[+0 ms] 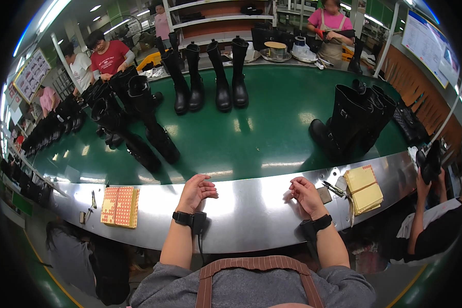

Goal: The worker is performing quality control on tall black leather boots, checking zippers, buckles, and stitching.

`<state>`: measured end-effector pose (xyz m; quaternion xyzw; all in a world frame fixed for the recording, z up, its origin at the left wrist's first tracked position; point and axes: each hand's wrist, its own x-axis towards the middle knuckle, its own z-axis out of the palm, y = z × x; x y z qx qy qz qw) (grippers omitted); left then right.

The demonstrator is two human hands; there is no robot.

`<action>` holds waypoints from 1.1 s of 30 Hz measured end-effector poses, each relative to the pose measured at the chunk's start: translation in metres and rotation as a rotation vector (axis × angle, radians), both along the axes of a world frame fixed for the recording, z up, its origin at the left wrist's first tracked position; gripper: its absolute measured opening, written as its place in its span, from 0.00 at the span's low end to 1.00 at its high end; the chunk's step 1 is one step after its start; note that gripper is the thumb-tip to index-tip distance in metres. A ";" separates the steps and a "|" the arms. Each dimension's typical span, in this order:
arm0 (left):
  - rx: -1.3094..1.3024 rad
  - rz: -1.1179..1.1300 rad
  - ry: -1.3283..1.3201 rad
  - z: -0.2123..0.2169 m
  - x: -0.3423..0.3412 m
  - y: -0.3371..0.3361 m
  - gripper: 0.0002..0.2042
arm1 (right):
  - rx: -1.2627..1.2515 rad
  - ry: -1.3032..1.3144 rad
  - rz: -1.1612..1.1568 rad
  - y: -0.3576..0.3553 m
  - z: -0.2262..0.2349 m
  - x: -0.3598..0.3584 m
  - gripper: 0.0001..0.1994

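My left hand hovers over the steel table edge, palm inward and fingers loosely bent, with nothing in it. My right hand is likewise above the steel, fingers loosely curled and holding nothing. Close beside it lie a small grey-brown block and a pair of thread snips. A yellow stack of cards, held by a band, rests farther right. To the left of my left hand is a banded stack of sticker sheets with red dots, with another pair of snips beside it.
Tall black boots stand upright in a row across the green belt. Other black boots cluster at left, more at right. Co-workers stand at the far side; a person at right holds a black shoe.
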<state>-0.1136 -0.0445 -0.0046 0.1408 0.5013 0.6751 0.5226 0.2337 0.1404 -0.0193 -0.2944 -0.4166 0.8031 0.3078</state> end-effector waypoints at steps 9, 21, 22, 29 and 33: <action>-0.009 0.054 0.085 -0.005 0.008 0.001 0.08 | 0.013 0.043 0.037 0.002 -0.001 0.005 0.06; -0.008 0.064 0.154 -0.001 0.020 0.002 0.07 | 0.025 0.060 0.019 0.002 -0.005 0.007 0.07; -0.007 0.064 0.157 -0.001 0.020 0.001 0.07 | 0.011 0.051 0.017 0.001 -0.005 0.007 0.07; 0.023 0.058 0.129 -0.007 0.016 0.002 0.08 | -0.013 0.081 0.012 0.004 -0.005 0.009 0.08; 0.061 0.046 0.139 -0.014 0.014 0.001 0.08 | 0.013 0.113 -0.002 0.004 -0.013 0.007 0.07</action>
